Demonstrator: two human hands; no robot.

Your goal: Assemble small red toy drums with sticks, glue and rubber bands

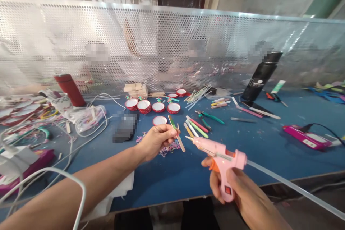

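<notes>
Between the thumb and fingers of my left hand [155, 140] is a flat wooden craft stick [181, 143], its upper part coloured green. A thinner pale stick [178, 128] shows right beside it; I cannot tell whether the hand holds that too. My right hand [229, 181] grips a pink hot glue gun [215, 148], fingers round the handle near the orange trigger. A long clear glue stick [293, 188] sticks out of its back end. The gun's nozzle points left at the craft stick, a small gap away. Under my left hand lies a pile of coloured rubber bands [168, 148].
Behind my hands stand several small red-rimmed white dishes [158, 107]. Markers [198, 128], green-handled pliers [211, 116] and clear glue sticks [199, 95] lie on the blue table [159, 179]. A black bottle [260, 79] is at right; white cables [67, 172] cross the left side.
</notes>
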